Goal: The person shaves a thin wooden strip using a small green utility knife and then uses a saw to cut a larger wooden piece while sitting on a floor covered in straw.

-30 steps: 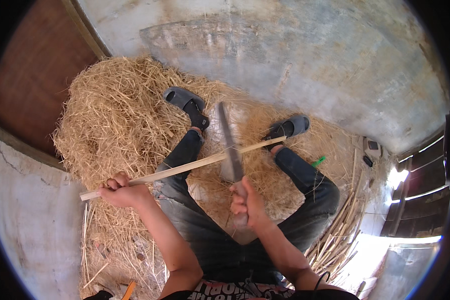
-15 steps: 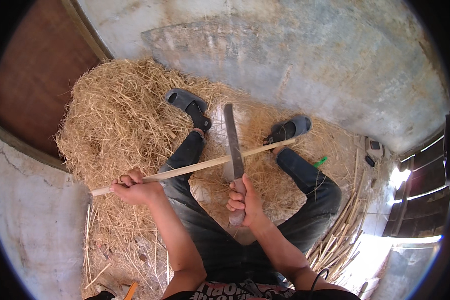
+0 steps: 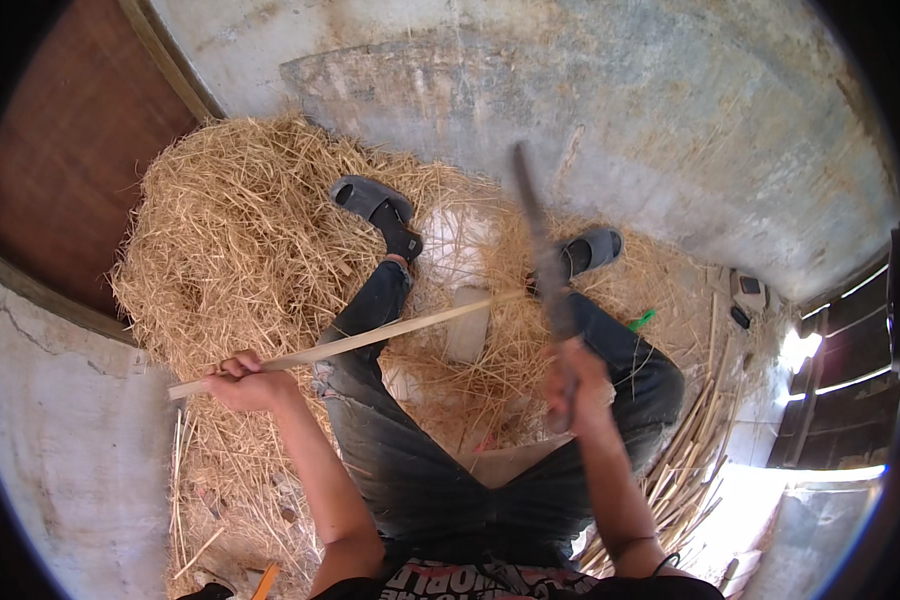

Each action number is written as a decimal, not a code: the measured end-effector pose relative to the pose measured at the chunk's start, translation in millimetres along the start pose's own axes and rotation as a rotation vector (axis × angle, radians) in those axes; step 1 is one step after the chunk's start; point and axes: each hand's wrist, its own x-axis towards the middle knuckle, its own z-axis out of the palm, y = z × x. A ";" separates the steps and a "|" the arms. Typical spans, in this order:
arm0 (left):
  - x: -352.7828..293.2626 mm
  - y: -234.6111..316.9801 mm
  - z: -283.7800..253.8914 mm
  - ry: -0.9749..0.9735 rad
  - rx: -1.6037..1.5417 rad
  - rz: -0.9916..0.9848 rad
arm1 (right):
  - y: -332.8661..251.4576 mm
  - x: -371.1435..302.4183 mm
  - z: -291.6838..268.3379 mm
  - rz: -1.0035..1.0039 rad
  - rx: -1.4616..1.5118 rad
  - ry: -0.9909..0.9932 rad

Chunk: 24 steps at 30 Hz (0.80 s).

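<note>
My left hand (image 3: 250, 382) is closed around the near end of a long pale strip, which looks like split bamboo (image 3: 390, 332). The strip slants across my left knee toward my right shin, where the knife hides its far end. My right hand (image 3: 582, 385) grips the handle of a long dark-bladed knife (image 3: 540, 235), somewhat smeared by motion. Its blade points up and away, toward the right sandal. Below the strip's middle, between my feet, a pale block (image 3: 467, 325) lies among the shavings.
A big heap of straw-like shavings (image 3: 240, 220) fills the left side. Long thin sticks (image 3: 670, 480) lie in a bundle by my right leg. A concrete wall (image 3: 650, 110) curves behind my feet. A small device (image 3: 748, 292) rests at the right, and a green scrap (image 3: 641, 321) near my right knee.
My right hand has swung the knife to the right, off the strip's middle to its far end. My left hand has drawn the strip slightly left and toward me.
</note>
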 end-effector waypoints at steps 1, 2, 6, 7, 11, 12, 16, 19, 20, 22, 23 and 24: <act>12.5 2.0 -5.8 -0.001 0.010 0.029 | -4.1 10.4 -24.9 -0.115 -0.060 0.114; 24.2 6.6 -10.6 0.022 0.019 0.046 | -11.2 18.0 -49.6 -0.186 -0.101 0.236; 48.2 30.4 -15.0 0.086 0.017 0.103 | -36.8 23.5 -146.1 -0.263 -0.423 0.685; 52.1 35.1 -17.2 0.098 0.008 0.099 | -43.0 18.7 -165.2 -0.193 -0.507 0.792; 50.0 27.9 -19.3 0.106 0.002 0.020 | 31.5 0.7 -327.4 -0.254 -0.688 1.018; 49.8 31.4 -18.7 0.103 -0.009 0.017 | 42.9 -8.6 -329.5 -0.208 -0.788 1.099; 25.9 20.6 3.3 0.065 -0.062 -0.080 | 107.3 -70.2 -426.7 0.139 -1.739 1.044; 14.9 38.1 16.2 -0.021 -0.082 -0.064 | 85.5 -53.8 -288.8 -0.174 -1.686 1.255; 5.3 37.4 20.9 -0.049 -0.089 -0.083 | 64.2 -49.7 -256.6 -0.412 -1.535 1.198; -19.8 33.0 29.7 -0.108 -0.103 -0.117 | 27.9 -37.7 -184.6 -0.699 -1.212 0.995; -37.8 33.1 38.0 -0.117 -0.107 -0.127 | 13.9 -31.0 -142.2 -0.761 -1.033 0.885; -52.7 34.7 43.9 -0.126 -0.113 -0.133 | 5.2 -26.2 -101.5 -0.770 -0.869 0.732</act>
